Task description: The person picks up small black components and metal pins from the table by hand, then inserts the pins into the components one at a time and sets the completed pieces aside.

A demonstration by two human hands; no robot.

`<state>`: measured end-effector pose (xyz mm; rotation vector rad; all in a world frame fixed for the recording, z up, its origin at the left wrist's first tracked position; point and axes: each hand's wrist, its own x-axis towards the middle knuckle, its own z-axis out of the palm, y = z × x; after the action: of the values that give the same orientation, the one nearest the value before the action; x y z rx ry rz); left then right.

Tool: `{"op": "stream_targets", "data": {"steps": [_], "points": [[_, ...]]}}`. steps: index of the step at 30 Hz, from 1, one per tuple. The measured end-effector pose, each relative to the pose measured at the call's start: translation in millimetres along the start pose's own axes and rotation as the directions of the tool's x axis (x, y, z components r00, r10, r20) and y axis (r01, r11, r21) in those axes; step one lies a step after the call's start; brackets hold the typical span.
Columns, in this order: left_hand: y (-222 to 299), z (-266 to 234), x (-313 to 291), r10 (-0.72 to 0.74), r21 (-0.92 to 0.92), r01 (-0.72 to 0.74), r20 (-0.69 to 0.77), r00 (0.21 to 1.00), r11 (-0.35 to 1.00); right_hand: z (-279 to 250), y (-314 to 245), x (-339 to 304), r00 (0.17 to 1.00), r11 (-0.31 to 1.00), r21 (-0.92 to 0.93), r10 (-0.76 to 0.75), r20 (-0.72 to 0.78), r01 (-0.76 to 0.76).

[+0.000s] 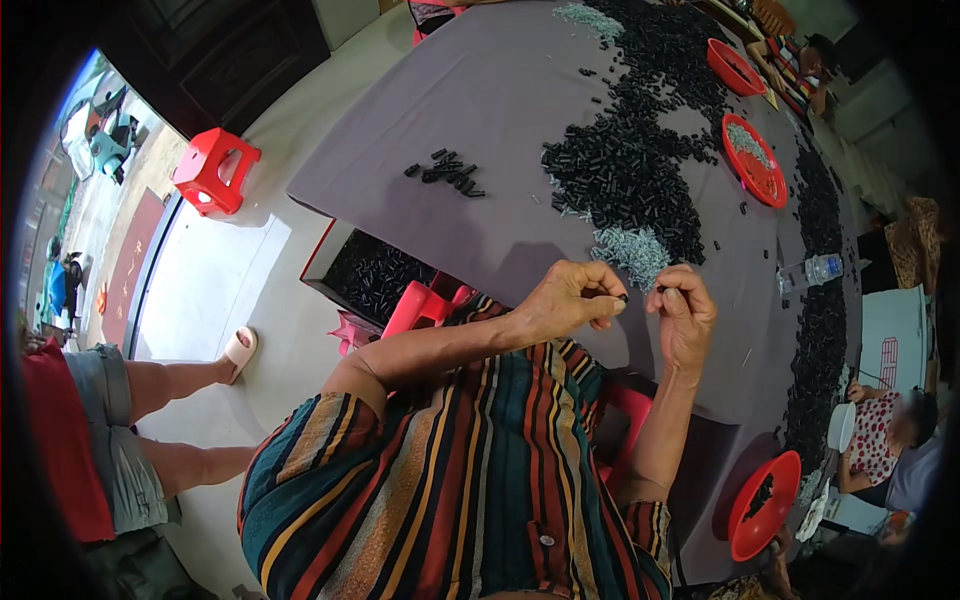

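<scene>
Both my hands are raised in front of my chest, over the near edge of the cloth-covered table [420, 110]. Pinched between the fingertips of my left hand [568, 302] is a small black cylinder [623, 297]. My right hand [685, 318] faces it a short gap away, thumb and forefinger closed on a tiny dark piece [660, 289], mostly hidden by the fingers. Just beyond them lies a heap of small silvery metal pieces [632, 252]. It borders a large pile of black cylinders [625, 180]. Several more black cylinders [447, 172] lie apart, farther left.
Red bowls [768, 515] [755, 165] [735, 68] stand along the right side, near a clear plastic bottle [810, 272]. Below the table edge is a box of black cylinders [375, 275]. A red stool [215, 172] and a person's legs [190, 415] are at left. Other people sit across the table.
</scene>
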<state>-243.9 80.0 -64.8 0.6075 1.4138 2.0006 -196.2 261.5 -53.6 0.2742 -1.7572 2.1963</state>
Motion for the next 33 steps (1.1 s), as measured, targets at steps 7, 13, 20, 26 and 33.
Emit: {"op": "stream_targets", "data": {"steps": [7,13,20,26,33], "points": [[1.0,4.1,-2.7,0.056,-0.015,-0.056,-0.019,0.998,0.998,12.9,-6.0,-6.3,0.997,0.995,-0.097,-0.014,0.077,0.022],[-0.7,4.9,-3.3,0.072,-0.015,-0.073,-0.006,0.997,0.997,19.8,-10.0,-8.8,0.993,0.959,-0.28,-0.009,0.119,0.042],[-5.8,3.4,-3.2,0.05,-0.028,-0.049,0.025,0.998,0.998,16.1,-13.1,-11.4,0.991,0.927,-0.371,-0.017,0.132,0.065],[-6.8,7.5,-5.1,0.053,-0.031,-0.054,-0.048,0.997,0.998,25.1,-16.1,-11.5,0.984,0.792,-0.584,-0.126,0.128,0.178],[-8.9,1.6,-1.5,0.019,-0.146,-0.02,-0.005,1.0,0.989,27.1,-13.0,-9.9,0.969,0.742,-0.624,-0.181,0.165,0.245]]}}
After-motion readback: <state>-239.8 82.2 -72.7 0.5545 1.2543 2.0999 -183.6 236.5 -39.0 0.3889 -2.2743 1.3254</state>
